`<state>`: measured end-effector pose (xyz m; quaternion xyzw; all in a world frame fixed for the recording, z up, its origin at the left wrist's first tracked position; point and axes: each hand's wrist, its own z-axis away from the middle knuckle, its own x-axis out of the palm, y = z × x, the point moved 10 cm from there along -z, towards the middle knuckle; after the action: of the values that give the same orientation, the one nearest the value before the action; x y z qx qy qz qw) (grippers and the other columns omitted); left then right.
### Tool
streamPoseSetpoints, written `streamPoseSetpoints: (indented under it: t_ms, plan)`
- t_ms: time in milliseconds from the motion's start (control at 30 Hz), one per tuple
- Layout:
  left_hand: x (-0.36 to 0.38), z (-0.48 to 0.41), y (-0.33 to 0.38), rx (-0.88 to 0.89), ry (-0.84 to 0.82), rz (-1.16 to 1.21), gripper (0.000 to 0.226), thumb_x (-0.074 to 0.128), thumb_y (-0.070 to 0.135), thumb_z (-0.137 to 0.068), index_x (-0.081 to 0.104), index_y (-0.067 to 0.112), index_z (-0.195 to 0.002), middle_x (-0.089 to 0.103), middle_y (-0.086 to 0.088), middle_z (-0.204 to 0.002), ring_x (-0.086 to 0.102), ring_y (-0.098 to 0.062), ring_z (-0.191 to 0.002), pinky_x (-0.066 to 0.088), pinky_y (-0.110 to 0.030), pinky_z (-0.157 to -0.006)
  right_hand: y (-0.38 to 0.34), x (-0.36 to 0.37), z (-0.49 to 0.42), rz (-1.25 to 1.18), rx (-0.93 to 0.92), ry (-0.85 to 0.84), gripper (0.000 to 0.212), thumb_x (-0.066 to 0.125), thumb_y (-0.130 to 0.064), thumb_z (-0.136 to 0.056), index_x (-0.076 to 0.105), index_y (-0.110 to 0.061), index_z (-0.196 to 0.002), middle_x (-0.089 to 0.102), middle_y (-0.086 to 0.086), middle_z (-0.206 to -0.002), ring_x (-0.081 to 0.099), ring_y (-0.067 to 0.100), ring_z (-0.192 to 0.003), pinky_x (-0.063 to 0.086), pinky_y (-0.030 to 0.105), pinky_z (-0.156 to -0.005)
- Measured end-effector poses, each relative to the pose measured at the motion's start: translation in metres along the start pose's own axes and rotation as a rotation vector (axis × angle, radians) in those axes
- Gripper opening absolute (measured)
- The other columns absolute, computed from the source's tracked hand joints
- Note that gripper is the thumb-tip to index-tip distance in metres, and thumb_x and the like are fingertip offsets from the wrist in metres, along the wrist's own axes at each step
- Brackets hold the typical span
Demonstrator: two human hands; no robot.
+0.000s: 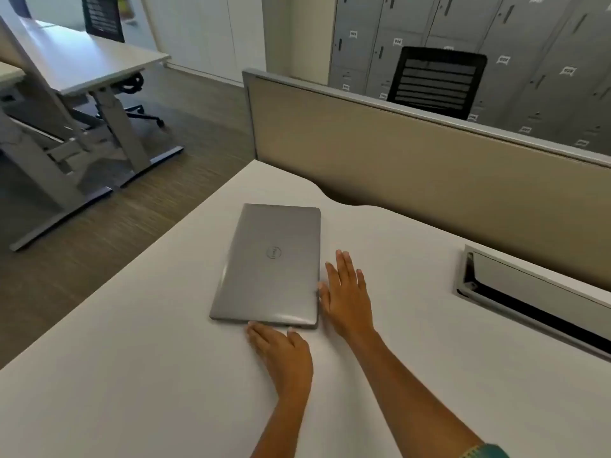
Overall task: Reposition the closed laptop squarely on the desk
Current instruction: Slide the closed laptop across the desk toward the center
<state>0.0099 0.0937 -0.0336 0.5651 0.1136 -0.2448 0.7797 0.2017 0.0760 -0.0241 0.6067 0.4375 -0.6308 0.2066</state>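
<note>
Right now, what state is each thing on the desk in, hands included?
Grey closed laptop: lid shut, flat on the white desk, skewed to its edges.
Left hand: open, fingertips at the laptop's near edge.
Right hand: open, flat, against the laptop's right edge.
Metal cable tray: flap open.

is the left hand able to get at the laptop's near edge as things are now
Probably yes: the left hand already has fingertips at the closed laptop's near edge, with only bare desk around it.
</note>
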Motion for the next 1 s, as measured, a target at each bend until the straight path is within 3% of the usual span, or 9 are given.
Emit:
streamPoseSetpoints:
  t_ms: [100, 200, 333, 467, 533, 667, 833, 1000]
  plan:
    - [0.001, -0.020, -0.008, -0.150, 0.045, 0.258, 0.076, 0.051, 0.014, -0.094, 0.002, 0.004, -0.150, 0.006, -0.013, -0.158, 0.024, -0.032, -0.141, 0.026, -0.041, -0.116, -0.005, 0.005, -0.053, 0.066, -0.011, -0.020, 0.056, 0.024, -0.042, -0.100, 0.023, -0.015, -0.149, 0.005, 0.007, -0.162, -0.002, 0.023, -0.149, 0.002, 0.041, -0.118]
    - [0.000, -0.031, -0.016, -0.281, 0.084, 0.492, 0.067, 0.054, 0.011, -0.091, 0.021, 0.018, -0.149, 0.019, -0.010, -0.152, 0.046, -0.029, -0.122, 0.038, -0.037, -0.104, -0.012, 0.013, -0.107, 0.090, -0.040, -0.061, 0.054, 0.025, -0.040, -0.100, 0.025, -0.013, -0.148, 0.007, 0.009, -0.162, 0.000, 0.024, -0.149, 0.006, 0.042, -0.119]
    - [-0.003, -0.043, -0.022, -0.397, 0.084, 0.753, 0.045, 0.054, 0.000, -0.088, 0.048, 0.012, -0.131, 0.051, -0.012, -0.136, 0.057, -0.021, -0.105, 0.038, -0.029, -0.091, -0.025, 0.031, -0.168, 0.104, -0.081, -0.154, 0.054, 0.027, -0.038, -0.101, 0.024, -0.011, -0.148, 0.006, 0.009, -0.162, 0.000, 0.025, -0.149, 0.009, 0.044, -0.119]
    - [-0.010, -0.053, -0.031, -0.466, 0.066, 0.723, 0.037, 0.052, 0.000, -0.089, 0.053, -0.001, -0.126, 0.053, -0.021, -0.135, 0.052, -0.031, -0.122, 0.036, -0.035, -0.106, -0.048, 0.051, -0.210, 0.093, -0.122, -0.238, 0.056, 0.027, -0.040, -0.100, 0.023, -0.013, -0.149, 0.006, 0.008, -0.162, 0.003, 0.024, -0.149, 0.011, 0.047, -0.118]
    - [-0.011, -0.056, -0.036, -0.497, 0.078, 0.734, 0.038, 0.053, 0.001, -0.089, 0.053, -0.004, -0.126, 0.050, -0.022, -0.138, 0.050, -0.030, -0.125, 0.036, -0.031, -0.104, -0.053, 0.060, -0.221, 0.102, -0.114, -0.267, 0.058, 0.026, -0.043, -0.099, 0.023, -0.013, -0.149, 0.016, 0.009, -0.160, 0.012, 0.026, -0.148, 0.012, 0.048, -0.117]
    - [-0.008, -0.055, -0.030, -0.519, 0.078, 0.796, 0.034, 0.054, 0.000, -0.088, 0.056, 0.002, -0.121, 0.063, -0.009, -0.121, 0.054, -0.018, -0.103, 0.037, -0.025, -0.089, -0.056, 0.058, -0.233, 0.117, -0.087, -0.253, 0.057, 0.028, -0.050, -0.096, 0.041, -0.010, -0.136, 0.045, 0.015, -0.141, 0.041, 0.033, -0.129, 0.027, 0.049, -0.108]
    - [-0.013, -0.051, -0.030, -0.500, 0.081, 0.745, 0.032, 0.053, -0.002, -0.088, 0.056, 0.003, -0.120, 0.064, -0.008, -0.107, 0.059, -0.023, -0.098, 0.041, -0.031, -0.091, -0.036, 0.049, -0.233, 0.115, -0.021, -0.346, 0.062, 0.034, -0.055, -0.093, 0.051, -0.006, -0.125, 0.046, 0.020, -0.135, 0.039, 0.036, -0.125, 0.034, 0.048, -0.100]
    - [-0.022, -0.053, -0.029, -0.467, -0.009, 0.668, 0.028, 0.053, -0.003, -0.086, 0.058, 0.000, -0.113, 0.065, -0.011, -0.101, 0.059, -0.022, -0.086, 0.045, -0.034, -0.088, 0.029, 0.029, -0.197, 0.018, 0.133, -0.389, 0.058, 0.042, -0.057, -0.089, 0.051, -0.005, -0.114, 0.051, 0.022, -0.125, 0.041, 0.038, -0.121, 0.039, 0.046, -0.095]
